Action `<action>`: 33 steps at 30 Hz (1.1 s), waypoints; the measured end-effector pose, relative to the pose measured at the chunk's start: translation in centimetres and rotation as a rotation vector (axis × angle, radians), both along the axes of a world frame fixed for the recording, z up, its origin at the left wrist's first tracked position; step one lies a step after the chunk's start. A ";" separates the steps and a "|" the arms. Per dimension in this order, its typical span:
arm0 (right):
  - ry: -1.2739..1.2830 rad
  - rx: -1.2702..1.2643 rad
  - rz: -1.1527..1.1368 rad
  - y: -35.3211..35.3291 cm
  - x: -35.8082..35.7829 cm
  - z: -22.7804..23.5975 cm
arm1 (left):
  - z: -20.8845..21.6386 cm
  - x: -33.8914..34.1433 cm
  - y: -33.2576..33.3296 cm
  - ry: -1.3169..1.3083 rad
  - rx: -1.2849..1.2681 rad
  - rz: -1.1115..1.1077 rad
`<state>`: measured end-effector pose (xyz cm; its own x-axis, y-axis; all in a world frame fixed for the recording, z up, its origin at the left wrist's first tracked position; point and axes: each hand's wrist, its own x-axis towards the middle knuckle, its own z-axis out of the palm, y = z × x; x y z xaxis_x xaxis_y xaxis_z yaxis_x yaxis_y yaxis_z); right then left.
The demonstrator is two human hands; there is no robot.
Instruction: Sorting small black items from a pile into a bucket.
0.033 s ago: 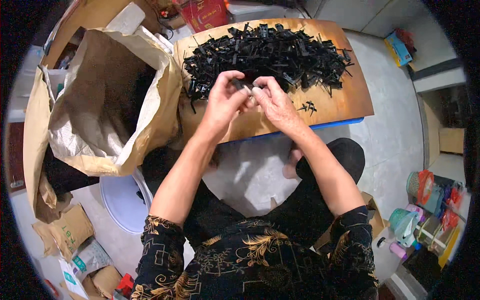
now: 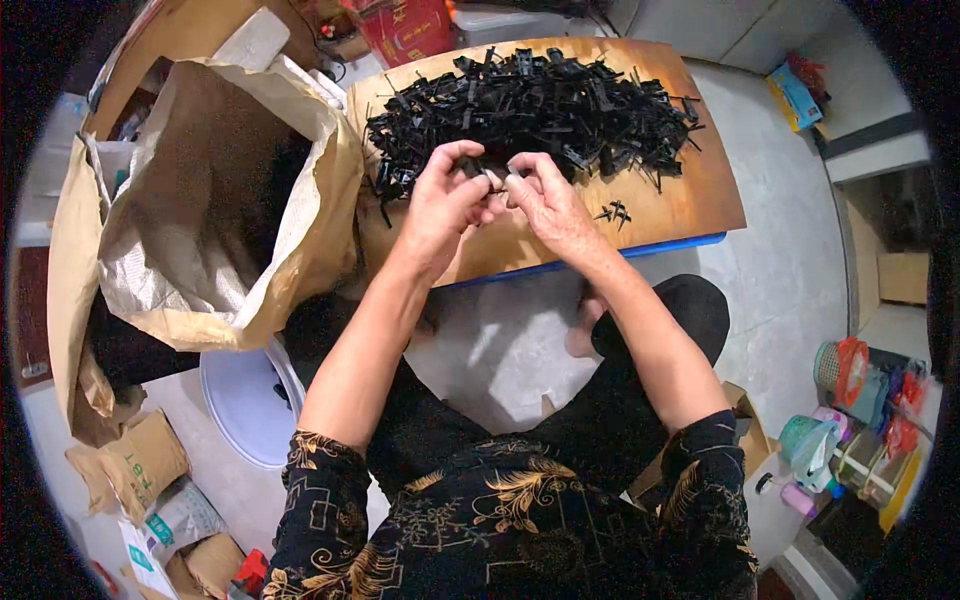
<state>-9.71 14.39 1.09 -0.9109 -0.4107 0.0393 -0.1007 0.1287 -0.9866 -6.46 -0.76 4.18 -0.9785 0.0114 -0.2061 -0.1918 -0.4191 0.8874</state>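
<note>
Over the near edge of a wooden board [image 2: 712, 180], both hands meet with bent fingers. My left hand [image 2: 450, 200] pinches a small black plastic part [image 2: 474, 169] between thumb and fingers. Close beside it, my right hand [image 2: 548, 205] is closed in a pinch at the part's other side; its fingertips mostly hide what they grip. Just beyond the hands spreads a heap of black plastic parts [image 2: 540, 105], many with thin stems. A few separate black pieces [image 2: 615, 212] lie on the board to the right of my right hand.
A large open woven sack [image 2: 180, 290] stands against the board's left side. Below it is a white tub [image 2: 240, 410] with dark bits inside. Packed bags [image 2: 150, 460] lie lower left; baskets and plastic bags [image 2: 810, 445] sit at the right. A red box [image 2: 405, 30] stands behind the board.
The tips of my two thumbs have drawn slightly apart. Forearms and the heap stay in place.
</note>
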 end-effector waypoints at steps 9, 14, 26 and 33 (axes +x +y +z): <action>-0.247 -0.205 0.120 1.9 1.4 1.7 | -0.6 1.6 -0.5 -0.028 0.228 -0.241; -0.343 -0.252 0.230 2.6 1.3 1.8 | -0.2 2.3 -0.2 -0.010 0.275 -0.399; -0.182 -0.165 0.232 2.3 0.9 1.1 | 0.2 2.7 0.4 0.063 -0.025 -0.410; -0.237 -0.129 0.096 0.8 1.9 1.5 | -1.2 2.5 0.4 0.118 -0.388 -0.270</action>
<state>-7.83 15.18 2.63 -0.8581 -0.5009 -0.1128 0.1293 0.0017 -0.9916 -3.93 -0.38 2.99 -0.9680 0.2128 -0.1331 -0.1366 -0.0019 0.9906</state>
